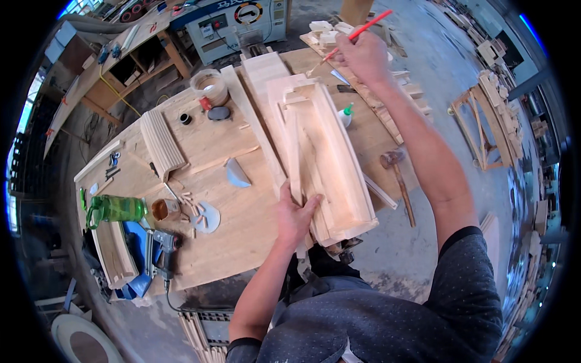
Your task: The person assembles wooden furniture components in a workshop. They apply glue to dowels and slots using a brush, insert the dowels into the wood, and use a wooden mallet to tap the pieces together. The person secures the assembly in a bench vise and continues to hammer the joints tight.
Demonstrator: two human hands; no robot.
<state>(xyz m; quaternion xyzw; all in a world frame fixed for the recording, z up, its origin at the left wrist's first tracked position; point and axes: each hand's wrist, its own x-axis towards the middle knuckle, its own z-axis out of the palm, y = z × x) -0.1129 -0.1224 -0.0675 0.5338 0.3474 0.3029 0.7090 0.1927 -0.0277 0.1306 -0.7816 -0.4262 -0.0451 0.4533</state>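
My right hand (365, 58) is raised over the far right of the table, closed round a thin red-handled brush (370, 24). The brush tip points down and left, beside the far end of a long pale wooden trough-shaped piece (336, 160). This piece lies lengthwise in front of me, with raised sides and a narrow wooden strip (293, 151) along its left. Closer to me, my left hand (294, 215) grips the near left edge, thumb on the wood. Its other fingers are partly hidden. A white bottle with a green cap (345, 115) stands just right of the piece.
A wooden mallet (395, 166) lies right of the trough. On the wooden table (236, 254) to the left are a clear tub (209, 88), ribbed wood (162, 144), dowels (195, 209), a brown-stained cup (163, 210), a green bottle (121, 209) and a nail gun (162, 251).
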